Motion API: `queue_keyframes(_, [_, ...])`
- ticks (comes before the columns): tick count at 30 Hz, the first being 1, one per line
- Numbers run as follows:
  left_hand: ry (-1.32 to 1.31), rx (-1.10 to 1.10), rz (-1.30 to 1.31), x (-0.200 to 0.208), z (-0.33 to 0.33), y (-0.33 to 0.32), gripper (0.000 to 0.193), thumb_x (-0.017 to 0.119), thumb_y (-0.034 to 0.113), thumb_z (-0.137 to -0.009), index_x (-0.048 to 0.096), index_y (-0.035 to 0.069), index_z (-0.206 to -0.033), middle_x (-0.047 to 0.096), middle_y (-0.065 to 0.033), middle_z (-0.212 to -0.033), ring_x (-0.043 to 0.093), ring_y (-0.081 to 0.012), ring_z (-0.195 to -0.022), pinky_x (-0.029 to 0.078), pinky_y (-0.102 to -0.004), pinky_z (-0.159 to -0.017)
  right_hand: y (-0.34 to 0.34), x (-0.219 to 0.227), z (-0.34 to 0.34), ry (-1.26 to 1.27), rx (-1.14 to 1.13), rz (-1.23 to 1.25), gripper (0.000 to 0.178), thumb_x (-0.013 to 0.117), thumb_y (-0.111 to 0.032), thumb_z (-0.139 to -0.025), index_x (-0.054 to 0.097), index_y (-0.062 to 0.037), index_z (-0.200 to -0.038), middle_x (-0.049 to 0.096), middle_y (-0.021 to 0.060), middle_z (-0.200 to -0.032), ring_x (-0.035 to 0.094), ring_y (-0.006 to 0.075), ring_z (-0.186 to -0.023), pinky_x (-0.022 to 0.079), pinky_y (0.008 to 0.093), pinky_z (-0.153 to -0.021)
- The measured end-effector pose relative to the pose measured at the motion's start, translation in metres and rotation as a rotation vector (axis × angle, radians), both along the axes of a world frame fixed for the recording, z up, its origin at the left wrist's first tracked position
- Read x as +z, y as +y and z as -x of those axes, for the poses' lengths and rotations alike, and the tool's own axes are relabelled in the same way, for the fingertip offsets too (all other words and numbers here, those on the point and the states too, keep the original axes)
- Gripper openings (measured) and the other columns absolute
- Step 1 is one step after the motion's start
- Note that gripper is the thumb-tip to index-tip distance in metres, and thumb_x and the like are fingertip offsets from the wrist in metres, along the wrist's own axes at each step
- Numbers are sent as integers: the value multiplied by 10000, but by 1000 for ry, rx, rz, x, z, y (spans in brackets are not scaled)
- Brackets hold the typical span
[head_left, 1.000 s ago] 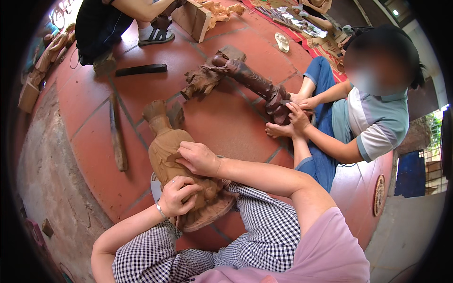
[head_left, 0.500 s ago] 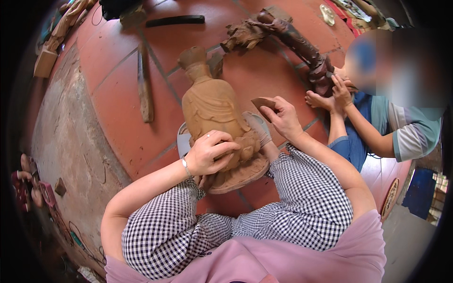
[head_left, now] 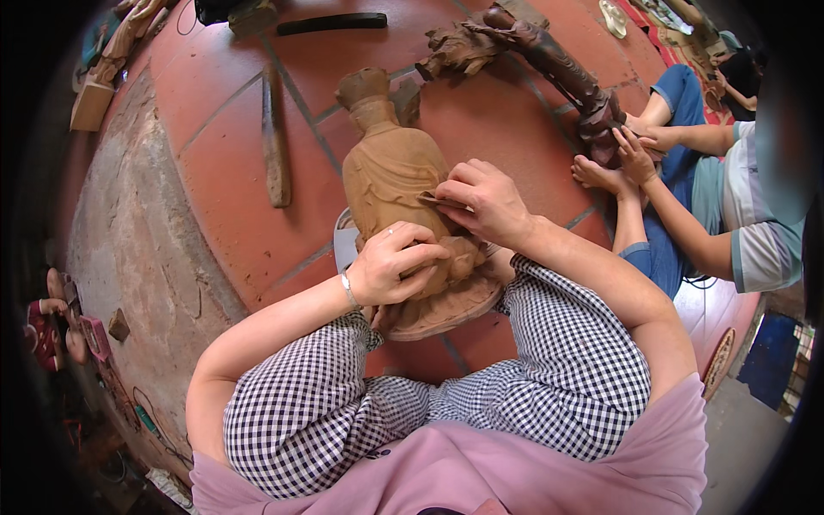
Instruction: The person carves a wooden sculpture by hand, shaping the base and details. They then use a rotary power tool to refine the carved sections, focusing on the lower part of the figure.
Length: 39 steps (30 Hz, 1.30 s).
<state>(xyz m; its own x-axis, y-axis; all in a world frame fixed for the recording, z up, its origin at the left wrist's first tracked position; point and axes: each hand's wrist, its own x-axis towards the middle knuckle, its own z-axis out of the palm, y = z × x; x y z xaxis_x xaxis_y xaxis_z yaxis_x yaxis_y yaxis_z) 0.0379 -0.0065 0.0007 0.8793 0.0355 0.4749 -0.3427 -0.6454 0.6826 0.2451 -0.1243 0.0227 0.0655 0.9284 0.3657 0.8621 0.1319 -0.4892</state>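
Note:
A carved wooden statue [head_left: 388, 159] in draped robes stands tilted on its round base between my knees, its head pointing away from me. My left hand [head_left: 395, 264] lies on the lower part of the carving, with fingers curled over it. Pinched in my right hand [head_left: 491, 202] is a small folded piece of brown sandpaper [head_left: 441, 200]. The sandpaper touches the right side of the statue's body, on the robe folds. Part of the base is hidden behind my left hand.
On the right, a person [head_left: 695, 184] handles a dark carved wooden figure [head_left: 562, 81]. A wooden stick [head_left: 275, 142] and a black bar [head_left: 332, 23] lie on the red tile floor [head_left: 223, 172]. Further carvings [head_left: 107, 73] stand at the far left.
My right hand has moved left and brought the sandpaper from beside the statue onto its body. My left hand keeps its hold. The whole view has shifted slightly.

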Motion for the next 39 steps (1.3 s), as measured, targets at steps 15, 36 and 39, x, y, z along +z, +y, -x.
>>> queue_keyframes(15, [24, -6, 0, 2, 2, 2, 308, 743, 65, -759, 735, 102, -1065, 628, -89, -1018, 613, -256, -872, 529, -368, -738, 6, -3, 1, -34, 76, 182, 214, 672, -144, -887, 712, -115, -1095, 617, 95, -823, 660, 300, -748, 548, 418, -637])
queue_keyframes(36, [10, 0, 4, -2, 1, 1, 324, 738, 51, -742, 733, 89, -1063, 626, -90, -1009, 609, -253, -855, 522, -361, -735, 2, 10, 9, 75, 57, 214, 378, 676, -115, -836, 677, -119, -1214, 663, 97, -831, 689, 301, -771, 569, 422, -667])
queue_keyframes(39, [4, -19, 5, 0, -3, 1, 319, 740, 53, -741, 734, 89, -1059, 627, -89, -1015, 610, -252, -855, 522, -358, -735, 8, 10, 17, -72, 128, 220, 395, 690, -130, -810, 679, -106, -1203, 667, 87, -833, 698, 281, -782, 574, 411, -667])
